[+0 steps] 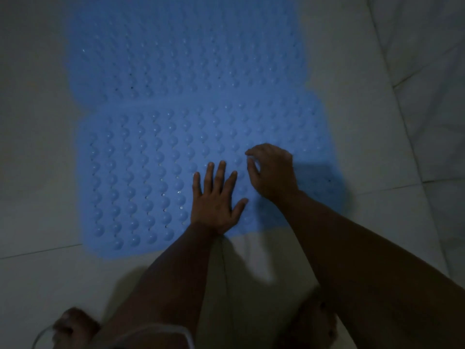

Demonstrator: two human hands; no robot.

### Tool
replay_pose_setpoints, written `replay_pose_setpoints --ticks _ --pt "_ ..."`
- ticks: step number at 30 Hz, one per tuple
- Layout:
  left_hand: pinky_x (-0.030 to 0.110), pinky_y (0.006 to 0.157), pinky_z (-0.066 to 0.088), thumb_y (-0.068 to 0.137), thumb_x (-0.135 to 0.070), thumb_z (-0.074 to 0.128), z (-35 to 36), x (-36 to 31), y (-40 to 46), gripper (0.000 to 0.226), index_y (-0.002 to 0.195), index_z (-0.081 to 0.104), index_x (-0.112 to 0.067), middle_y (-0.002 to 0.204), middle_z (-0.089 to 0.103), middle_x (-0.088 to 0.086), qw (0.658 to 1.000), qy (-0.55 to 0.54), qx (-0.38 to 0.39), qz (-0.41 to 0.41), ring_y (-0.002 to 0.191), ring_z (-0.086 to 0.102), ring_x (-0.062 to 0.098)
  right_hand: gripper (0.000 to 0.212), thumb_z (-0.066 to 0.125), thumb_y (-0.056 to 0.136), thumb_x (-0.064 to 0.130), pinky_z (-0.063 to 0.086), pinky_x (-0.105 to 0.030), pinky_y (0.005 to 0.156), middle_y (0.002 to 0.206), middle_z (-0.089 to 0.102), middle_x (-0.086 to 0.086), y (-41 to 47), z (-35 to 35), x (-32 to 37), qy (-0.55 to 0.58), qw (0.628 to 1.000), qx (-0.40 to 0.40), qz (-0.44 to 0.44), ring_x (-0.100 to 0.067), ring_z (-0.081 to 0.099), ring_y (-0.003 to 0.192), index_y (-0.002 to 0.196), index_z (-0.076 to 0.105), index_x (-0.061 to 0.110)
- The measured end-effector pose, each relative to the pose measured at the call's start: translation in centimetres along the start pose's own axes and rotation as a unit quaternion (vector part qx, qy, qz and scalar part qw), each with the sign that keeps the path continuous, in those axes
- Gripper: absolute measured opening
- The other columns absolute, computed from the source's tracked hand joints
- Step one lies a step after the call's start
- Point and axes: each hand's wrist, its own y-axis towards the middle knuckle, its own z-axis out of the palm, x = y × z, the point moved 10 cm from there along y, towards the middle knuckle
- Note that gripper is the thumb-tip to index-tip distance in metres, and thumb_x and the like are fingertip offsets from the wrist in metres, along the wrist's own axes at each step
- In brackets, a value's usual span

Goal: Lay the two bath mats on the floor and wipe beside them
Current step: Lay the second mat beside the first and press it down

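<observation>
**Two blue bath mats on a pale tiled floor, seen from the head camera in dim light**

The floor (37, 147) is laid with large pale tiles; grout lines run at 8 o'clock and at 3 o'clock, and a further joint slants across the corner at 1 o'clock. Lighting is low, and the hands and arms cast a dark shadow on the tiles and on the near mat toward 4 o'clock.

The near bath mat (141, 177) lies flat at the centre of the view, its surface covered in rows of rounded bumps with small holes between them. The far bath mat (181, 54), of the same blue and texture, lies toward 12 o'clock; its near edge meets or slightly overlaps the near mat, which of the two cannot be told.

The left hand (216, 197) rests palm down on the near mat by its 6 o'clock edge, fingers straight and spread wide. The right hand (274, 170), just beside it toward 2 o'clock, is over the same mat with fingers curled loosely; whether it pinches the mat's surface cannot be told.

At 7 o'clock and 5 o'clock, two bare feet stand on the tiles.
</observation>
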Motion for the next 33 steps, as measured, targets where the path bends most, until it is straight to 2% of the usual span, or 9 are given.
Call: replay_pose_setpoints --ticks 3,5,7,10,21,24,27,30,33 --pt "0.061 0.117 0.023 0.099 -0.053 0.034 -3.4 -0.2 1.0 0.056 0.140 0.056 -0.021 0.155 0.045 0.012 0.998 -0.040 -0.051 -0.022 0.150 0.032 0.036 0.028 0.051 0.093 0.033 0.052 -0.046 0.084 0.107 0.071 -0.001 -1.4 0.1 0.2 -0.007 1.000 0.030 -0.008 -0.027 0.067 0.102 0.109 0.071 0.021" --pt "0.057 0.114 0.030 0.098 -0.044 0.038 -5.2 -0.1 1.3 0.049 0.132 0.063 -0.019 0.144 0.057 0.009 0.994 -0.029 -0.102 -0.035 0.144 0.041 0.034 0.038 0.048 0.095 0.035 0.047 -0.049 0.100 0.128 0.067 -0.005 -3.2 1.7 -0.3 -0.029 0.998 0.053 0.001 -0.029 0.059 0.126 0.124 0.067 0.018" --pt "0.056 0.113 0.031 0.098 -0.040 0.041 -5.6 0.0 1.4 0.045 0.130 0.064 -0.019 0.142 0.059 0.008 0.991 -0.019 -0.126 -0.036 0.145 0.041 0.033 0.052 0.043 0.099 0.041 0.032 -0.054 0.115 0.154 0.047 -0.009 -5.5 3.8 -0.8 -0.062 0.994 0.090 0.019 -0.028 0.036 0.148 0.143 0.052 0.016" --pt "0.057 0.114 0.031 0.098 -0.039 0.045 -4.8 -0.4 1.1 0.043 0.130 0.064 -0.018 0.145 0.057 0.010 0.990 0.004 -0.138 -0.022 0.147 0.038 0.035 0.063 0.037 0.102 0.045 0.018 -0.061 0.120 0.166 0.023 -0.012 -7.8 6.0 -1.0 -0.099 0.988 0.116 0.010 -0.027 0.014 0.156 0.154 0.035 0.009" --pt "0.061 0.120 0.019 0.102 -0.040 0.047 -3.4 0.6 3.5 0.043 0.139 0.057 -0.020 0.157 0.044 0.010 0.988 0.035 -0.149 -0.019 0.153 0.025 0.036 0.070 0.028 0.104 0.052 0.007 -0.058 0.124 0.169 0.012 -0.008 -8.1 6.6 -1.3 -0.130 0.983 0.130 0.015 -0.020 0.001 0.157 0.158 0.024 0.009" --pt "0.060 0.121 0.017 0.103 -0.041 0.041 -4.2 0.8 3.2 0.044 0.139 0.057 -0.020 0.158 0.043 0.010 0.988 0.031 -0.147 -0.040 0.153 0.024 0.035 0.065 0.025 0.104 0.049 0.004 -0.054 0.126 0.168 0.017 -0.004 -7.6 6.5 -1.5 -0.054 0.984 0.167 0.033 -0.018 0.009 0.157 0.157 0.029 0.013" --pt "0.060 0.120 0.017 0.102 -0.038 0.039 -4.6 -0.1 3.4 0.044 0.137 0.058 -0.021 0.156 0.045 0.008 0.987 -0.005 -0.139 -0.081 0.153 0.025 0.036 0.052 0.032 0.101 0.044 0.034 -0.045 0.117 0.150 0.052 -0.006 -4.2 4.6 -3.4 0.073 0.964 0.232 0.103 -0.026 0.048 0.139 0.136 0.060 0.018" --pt "0.060 0.119 0.020 0.102 -0.036 0.042 -4.4 -3.9 4.4 0.041 0.135 0.060 -0.021 0.154 0.048 0.007 0.987 -0.031 -0.142 -0.071 0.151 0.029 0.037 0.036 0.046 0.097 0.035 0.055 -0.042 0.091 0.111 0.075 -0.009 -0.4 -2.2 -6.3 0.074 0.982 0.137 0.105 -0.032 0.069 0.105 0.108 0.073 0.015" --pt "0.062 0.118 0.025 0.099 -0.035 0.043 -3.4 -9.8 5.8 0.043 0.136 0.060 -0.020 0.153 0.049 0.010 0.990 -0.061 -0.126 -0.008 0.150 0.031 0.039 0.034 0.049 0.092 0.035 0.056 -0.042 0.090 0.110 0.076 -0.005 0.1 -7.1 -10.3 0.039 0.989 0.066 0.126 -0.029 0.070 0.105 0.108 0.073 0.018"
